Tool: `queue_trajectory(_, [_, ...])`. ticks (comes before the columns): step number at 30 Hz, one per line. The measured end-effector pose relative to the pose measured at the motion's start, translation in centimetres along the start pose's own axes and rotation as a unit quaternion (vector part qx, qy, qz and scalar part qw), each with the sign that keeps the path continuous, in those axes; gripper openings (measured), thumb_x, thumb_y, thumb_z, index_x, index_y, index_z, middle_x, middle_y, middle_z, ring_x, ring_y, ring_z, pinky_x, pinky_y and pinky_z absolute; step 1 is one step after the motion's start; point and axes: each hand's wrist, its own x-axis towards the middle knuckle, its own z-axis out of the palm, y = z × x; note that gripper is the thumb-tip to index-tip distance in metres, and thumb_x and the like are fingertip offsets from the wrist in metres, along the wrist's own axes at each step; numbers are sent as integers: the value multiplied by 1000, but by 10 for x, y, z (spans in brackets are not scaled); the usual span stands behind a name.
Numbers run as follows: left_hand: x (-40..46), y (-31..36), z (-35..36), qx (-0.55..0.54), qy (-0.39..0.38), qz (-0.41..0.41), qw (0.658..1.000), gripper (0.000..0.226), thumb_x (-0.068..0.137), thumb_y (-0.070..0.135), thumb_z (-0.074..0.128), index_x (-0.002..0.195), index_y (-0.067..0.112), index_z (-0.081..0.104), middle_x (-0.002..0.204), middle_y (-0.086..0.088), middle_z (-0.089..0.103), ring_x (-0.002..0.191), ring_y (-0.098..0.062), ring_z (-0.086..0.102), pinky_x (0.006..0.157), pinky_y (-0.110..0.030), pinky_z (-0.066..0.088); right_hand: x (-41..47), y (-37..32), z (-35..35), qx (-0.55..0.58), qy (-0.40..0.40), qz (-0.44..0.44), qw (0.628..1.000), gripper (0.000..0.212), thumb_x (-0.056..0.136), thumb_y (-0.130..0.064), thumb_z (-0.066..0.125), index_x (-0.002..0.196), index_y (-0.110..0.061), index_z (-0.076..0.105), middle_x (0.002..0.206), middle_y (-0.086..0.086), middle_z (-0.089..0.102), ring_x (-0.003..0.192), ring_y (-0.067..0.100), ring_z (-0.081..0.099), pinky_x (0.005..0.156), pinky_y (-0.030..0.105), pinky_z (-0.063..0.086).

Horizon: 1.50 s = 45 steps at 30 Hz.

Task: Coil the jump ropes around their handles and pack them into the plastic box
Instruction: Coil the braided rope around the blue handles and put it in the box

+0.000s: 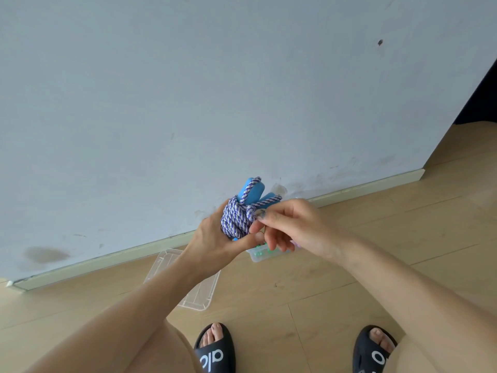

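A purple-and-white twisted cord jump rope [234, 220] was held up in the air in front of the pale wall [188, 90], its cord already wound many times around the pair of blue plastic handles [254, 191], whose rounded ends stuck up above the coil. The left hand [219, 242] gripped the bundle from below, fingers curled around the handles and the thumb laid across the lower turns. The right hand [289, 228] pinched the last loop of cord between thumb and forefinger just beside the coil, the other fingers hanging loosely curled.

The step in hand appeared to be securing the free end. To do it well, the left hand would need to keep the turns pressed tight so they did not slacken, while the right drew the loop snug and tucked it under or between the handles; letting go too soon would likely let the stiff cord spring loose.

Below the hands, on the light wooden floor [349, 278], sat a clear plastic box [256, 256], mostly hidden by the right hand, with something green and something lilac showing inside; what they were could not be told. A clear plastic lid [199, 294] lay on the floor just left of it, near the skirting board. Two feet in black slide sandals [215, 351] stood at the bottom edge.
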Motion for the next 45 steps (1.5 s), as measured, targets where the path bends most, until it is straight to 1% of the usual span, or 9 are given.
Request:
queue_trajectory(5, [0, -6, 1, -7, 1, 5, 1000, 32, 78, 62, 59, 101, 40, 58, 86, 13, 68, 82, -9, 65, 76, -31, 53, -4, 1, 5, -98, 40, -20, 994, 35, 99, -36, 57, 69, -21, 68, 67, 4, 73, 54, 15, 55, 53, 23, 44])
queue_trajectory(9, [1, 2, 4, -8, 15, 2, 1000, 19, 83, 62, 49, 92, 46, 56, 77, 26, 63, 72, 4, 56, 64, -13, 41, -4, 6, 8, -212, 182, -55, 959, 49, 89, -47, 65, 54, -16, 54, 47, -4, 58, 45, 15, 51, 50, 35, 44])
queue_trajectory(14, [3, 8, 5, -13, 9, -2, 1000, 8, 99, 38, 53, 91, 41, 54, 68, 32, 60, 65, 9, 54, 61, -8, 38, -2, 7, 10, -298, 376, -112, 870, 41, 68, -57, 76, 79, -25, 52, 66, -11, 51, 58, 7, 48, 52, 26, 41])
queue_trajectory(17, [3, 9, 5, -22, -1, -3, 1000, 13, 97, 42, 53, 85, 39, 52, 59, 28, 55, 56, 5, 49, 56, -11, 37, 3, 8, 5, -282, 332, -198, 878, 37, 74, -38, 80, 100, -21, 59, 94, -9, 48, 69, 1, 47, 61, 19, 41])
queue_trajectory(22, [5, 2, 5, -20, -15, -25, 999, 8, 89, 56, 51, 84, 52, 55, 63, 15, 60, 56, -4, 52, 58, -22, 45, 12, 13, 0, -264, 271, -221, 899, 23, 79, -17, 80, 82, -13, 58, 89, -7, 48, 75, 1, 49, 66, 10, 33])
queue_trajectory(25, [9, 0, 4, -16, -2, -27, 1000, 30, 81, 65, 49, 97, 41, 59, 81, 11, 66, 73, -7, 58, 69, -26, 48, 15, 14, 1, -252, 265, -208, 907, 22, 78, -12, 78, 80, -12, 56, 89, -5, 48, 79, 7, 51, 67, 10, 34])
queue_trajectory(32, [10, 3, 4, -18, 2, -7, 1000, 21, 95, 50, 50, 111, 36, 53, 85, 16, 65, 78, -3, 59, 65, -14, 43, 18, 16, 3, -247, 234, -197, 920, 26, 81, -17, 79, 79, -14, 54, 88, -7, 47, 73, 10, 49, 62, 11, 33])
queue_trajectory(41, [13, 4, -1, -90, -36, -48, 994, 29, 92, 52, 51, 109, 30, 57, 94, 2, 66, 91, -23, 61, 81, -47, 53, 17, 13, 5, -175, 211, -129, 953, 28, 78, -14, 79, 79, -21, 52, 85, -10, 45, 65, 3, 46, 59, 14, 34])
queue_trajectory(45, [16, 0, 1, -51, -9, -47, 998, 27, 91, 54, 52, 104, 31, 57, 87, 3, 66, 84, -22, 61, 77, -49, 53, 17, 12, 4, -147, 180, -90, 968, 36, 78, -8, 79, 82, -28, 49, 84, -12, 43, 63, 1, 45, 58, 14, 35])
